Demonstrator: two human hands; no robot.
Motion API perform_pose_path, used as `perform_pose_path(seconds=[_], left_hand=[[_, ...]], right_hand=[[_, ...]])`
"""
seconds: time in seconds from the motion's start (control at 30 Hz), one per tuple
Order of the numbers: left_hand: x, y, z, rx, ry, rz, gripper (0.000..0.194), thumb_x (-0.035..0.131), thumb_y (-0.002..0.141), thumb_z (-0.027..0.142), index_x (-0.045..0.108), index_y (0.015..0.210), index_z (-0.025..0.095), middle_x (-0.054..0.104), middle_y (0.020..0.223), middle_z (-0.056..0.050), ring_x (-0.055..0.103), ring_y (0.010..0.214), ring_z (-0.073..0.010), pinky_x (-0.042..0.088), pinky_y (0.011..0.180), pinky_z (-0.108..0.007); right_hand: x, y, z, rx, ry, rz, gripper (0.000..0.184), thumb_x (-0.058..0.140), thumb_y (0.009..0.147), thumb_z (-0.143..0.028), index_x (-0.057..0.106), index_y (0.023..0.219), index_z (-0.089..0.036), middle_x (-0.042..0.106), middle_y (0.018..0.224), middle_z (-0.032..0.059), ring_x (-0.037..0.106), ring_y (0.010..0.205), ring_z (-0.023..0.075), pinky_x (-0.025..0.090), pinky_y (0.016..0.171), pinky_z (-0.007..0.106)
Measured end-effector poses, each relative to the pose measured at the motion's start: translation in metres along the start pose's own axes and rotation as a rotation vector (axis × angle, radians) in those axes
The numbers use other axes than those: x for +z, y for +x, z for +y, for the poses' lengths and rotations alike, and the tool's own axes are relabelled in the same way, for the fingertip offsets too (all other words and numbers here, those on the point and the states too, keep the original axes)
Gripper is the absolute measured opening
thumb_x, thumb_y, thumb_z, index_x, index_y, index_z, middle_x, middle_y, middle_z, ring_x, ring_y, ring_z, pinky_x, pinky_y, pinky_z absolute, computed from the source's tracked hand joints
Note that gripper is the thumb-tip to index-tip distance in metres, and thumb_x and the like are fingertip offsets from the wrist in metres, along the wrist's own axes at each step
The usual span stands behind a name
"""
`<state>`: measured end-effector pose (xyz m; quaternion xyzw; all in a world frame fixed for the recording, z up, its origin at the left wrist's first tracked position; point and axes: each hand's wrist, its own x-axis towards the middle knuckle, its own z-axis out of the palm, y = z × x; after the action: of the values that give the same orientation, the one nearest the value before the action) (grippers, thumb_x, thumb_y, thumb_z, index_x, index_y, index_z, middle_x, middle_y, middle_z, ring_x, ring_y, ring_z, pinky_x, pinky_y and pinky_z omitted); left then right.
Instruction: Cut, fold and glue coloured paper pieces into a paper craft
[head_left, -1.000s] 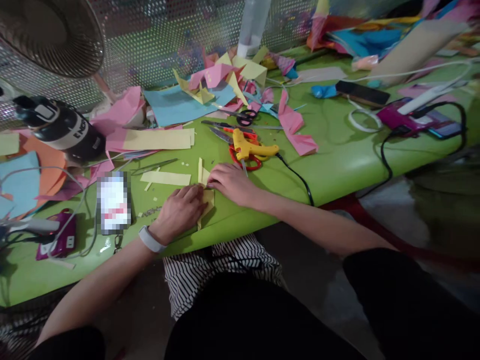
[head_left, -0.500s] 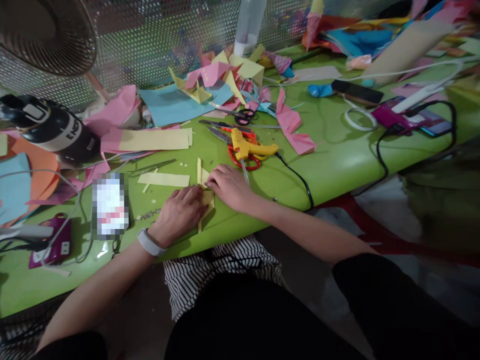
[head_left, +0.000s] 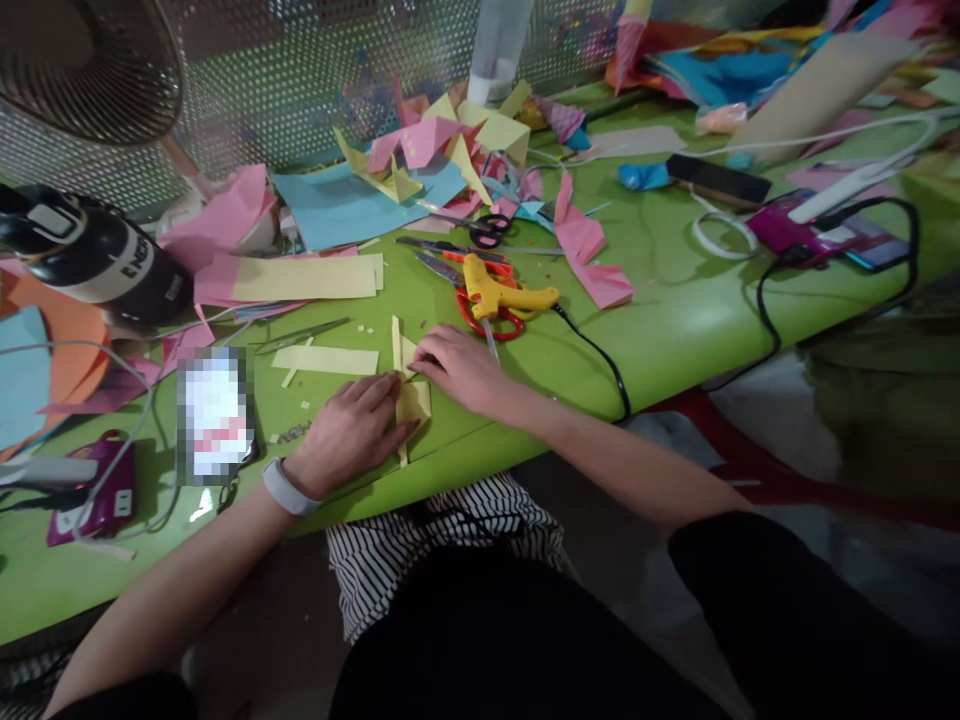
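A folded piece of pale yellow paper [head_left: 413,403] lies near the table's front edge, with a narrow folded strip rising from its far end. My left hand [head_left: 352,428], with a pale band on the wrist, rests across its left side. The left fingers stretch to the fold and the thumb is spread out over the lower part. From the right, my right hand [head_left: 459,368] has its thumb and fingers closed on the paper at the fold. Both sets of fingertips almost meet and cover the fold. A flat yellow strip [head_left: 330,360] lies left of the paper.
A yellow glue gun [head_left: 510,295] rests over red-handled scissors [head_left: 495,322] beyond my right hand. Black-handled scissors [head_left: 491,231] lie farther back. At left are a lit phone [head_left: 217,415], a black bottle [head_left: 97,255] and a fan [head_left: 90,70]. Paper scraps [head_left: 420,145] pile up behind.
My left hand has shifted slightly left and its thumb has spread away from the fingers, showing more of the yellow paper. My right hand stays at the fold.
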<state>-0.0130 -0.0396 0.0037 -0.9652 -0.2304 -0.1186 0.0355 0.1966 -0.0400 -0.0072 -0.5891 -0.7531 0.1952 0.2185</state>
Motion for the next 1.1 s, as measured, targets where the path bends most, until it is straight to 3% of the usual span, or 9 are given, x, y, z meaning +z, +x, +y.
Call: perform_pose_path(seconds=[0.2,0.5,0.83,1.1], left_hand=[[-0.003,-0.0007,-0.006,0.068,-0.01,0.014,0.038,0.05,0.1,0.039,0.066,0.112,0.006,0.07,0.119,-0.018,0.069,0.105,-0.0276,0.06,0.089,-0.042],[-0.0022,-0.0004,-0.0023,0.042,-0.039,0.034,0.038,0.053,0.098,0.035,0.061,0.12,0.005,0.068,0.123,-0.021,0.068,0.108,-0.0295,0.059,0.088,-0.044],[-0.0063,0.0005,-0.0021,0.045,0.027,-0.023,0.025,0.052,0.098,0.032,0.067,0.109,0.015,0.068,0.124,-0.016,0.068,0.106,-0.0263,0.058,0.081,-0.041],[-0.0062,0.0024,-0.0023,0.039,0.028,-0.018,0.033,0.049,0.099,0.036,0.065,0.112,0.011,0.07,0.121,-0.017,0.068,0.105,-0.0274,0.058,0.08,-0.041]], right_hand=[[0.0053,-0.0054,-0.004,0.04,-0.021,0.016,0.009,0.06,0.095,-0.021,0.065,0.09,-0.016,0.063,0.1,0.0089,0.059,0.095,0.0215,0.048,0.082,0.037],[0.0074,-0.004,-0.0074,0.075,-0.09,0.02,0.011,0.057,0.096,-0.021,0.066,0.091,-0.016,0.064,0.101,0.0105,0.059,0.094,0.023,0.049,0.08,0.038],[0.0083,-0.0042,-0.0047,0.046,-0.048,0.059,0.01,0.057,0.095,-0.022,0.064,0.089,-0.017,0.064,0.098,0.0094,0.059,0.093,0.0236,0.047,0.081,0.04],[0.0075,-0.0029,-0.0072,0.073,-0.049,0.035,0.011,0.056,0.096,-0.022,0.065,0.092,-0.016,0.064,0.1,0.0105,0.059,0.094,0.0237,0.048,0.081,0.04]])
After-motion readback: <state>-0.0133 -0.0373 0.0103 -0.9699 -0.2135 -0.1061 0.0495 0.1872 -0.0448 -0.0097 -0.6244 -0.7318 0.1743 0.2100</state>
